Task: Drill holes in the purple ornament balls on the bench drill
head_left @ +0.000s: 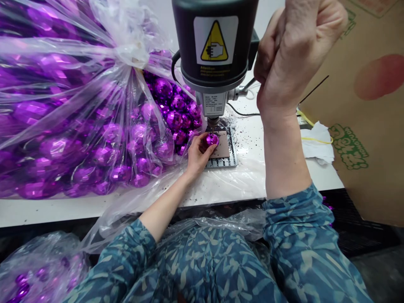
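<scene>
A dark bench drill press with a yellow warning label stands over a small metal work plate on the white table. My left hand pinches a shiny purple faceted ball and holds it on the plate right under the drill tip. My right hand is raised at the right of the machine head, fist closed round its feed lever, of which only a thin metal stub shows.
A big clear plastic bag full of purple balls fills the table's left half. Another bag of balls lies at lower left. A brown cardboard box stands at right, with white cloth beside it. Dark swarf speckles the table.
</scene>
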Available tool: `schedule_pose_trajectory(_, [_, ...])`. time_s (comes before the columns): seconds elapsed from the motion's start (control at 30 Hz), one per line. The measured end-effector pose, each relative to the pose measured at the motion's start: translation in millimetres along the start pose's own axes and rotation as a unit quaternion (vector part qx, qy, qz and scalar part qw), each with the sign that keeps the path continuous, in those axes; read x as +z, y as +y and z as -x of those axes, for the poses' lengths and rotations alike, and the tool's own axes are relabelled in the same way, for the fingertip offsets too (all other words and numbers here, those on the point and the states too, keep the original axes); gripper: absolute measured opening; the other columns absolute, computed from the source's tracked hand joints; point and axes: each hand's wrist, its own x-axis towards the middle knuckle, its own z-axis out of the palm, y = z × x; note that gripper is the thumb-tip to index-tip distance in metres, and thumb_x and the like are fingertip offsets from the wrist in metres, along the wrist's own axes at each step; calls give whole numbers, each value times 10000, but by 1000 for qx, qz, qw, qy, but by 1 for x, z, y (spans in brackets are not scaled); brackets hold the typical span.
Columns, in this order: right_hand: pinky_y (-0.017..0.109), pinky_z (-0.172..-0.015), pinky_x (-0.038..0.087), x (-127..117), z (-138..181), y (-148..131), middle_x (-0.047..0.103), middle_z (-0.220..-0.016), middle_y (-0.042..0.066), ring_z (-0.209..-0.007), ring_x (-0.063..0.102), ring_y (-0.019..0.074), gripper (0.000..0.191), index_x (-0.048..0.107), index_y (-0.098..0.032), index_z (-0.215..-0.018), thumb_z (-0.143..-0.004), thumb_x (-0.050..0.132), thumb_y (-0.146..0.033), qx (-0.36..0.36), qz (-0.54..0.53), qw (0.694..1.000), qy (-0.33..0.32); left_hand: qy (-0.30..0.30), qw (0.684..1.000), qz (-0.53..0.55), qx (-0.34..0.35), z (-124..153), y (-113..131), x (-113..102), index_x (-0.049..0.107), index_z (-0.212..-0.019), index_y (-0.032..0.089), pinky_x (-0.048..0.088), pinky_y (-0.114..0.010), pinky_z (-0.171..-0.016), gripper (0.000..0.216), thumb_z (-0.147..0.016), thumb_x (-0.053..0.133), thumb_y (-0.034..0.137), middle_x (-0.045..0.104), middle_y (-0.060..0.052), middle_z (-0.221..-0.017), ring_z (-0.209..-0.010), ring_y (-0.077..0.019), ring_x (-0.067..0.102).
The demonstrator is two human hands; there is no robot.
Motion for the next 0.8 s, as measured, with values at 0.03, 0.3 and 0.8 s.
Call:
schedule_pose_trajectory(0.03, [212,-435,180,0,0,0,245,-371,-103,-313,249,10,533,229,-229,-527,-995,450,-358,-2,1,1000,1,-4,1000,-5,7,-1,1,1,652,-1259,213,550,-330,-858,521,-824,793,463,668,-76,-1118,-950,-197,654])
schedule_pose_trajectory(0.3, [209,-430,167,2,-1,-2,228,-366,-96,-307,261,13,516,218,-238,-526,-1013,296,-88,19,-11,1000,21,-31,999,-2,38,-3,5,7,651,-1244,206,493,-454,-1096,486,-820,801,390,676,-124,-1305,-1242,-287,631])
schedule_pose_trajectory(0.8, [162,-416,148,-1,-2,-2,233,-363,-98,-317,280,-20,552,237,-194,-455,-990,346,-106,19,-11,1000,-4,-13,997,36,-60,-10,3,8,670,-1214,181,550,-399,-1006,529,-764,848,395,728,-112,-1215,-1113,-249,689])
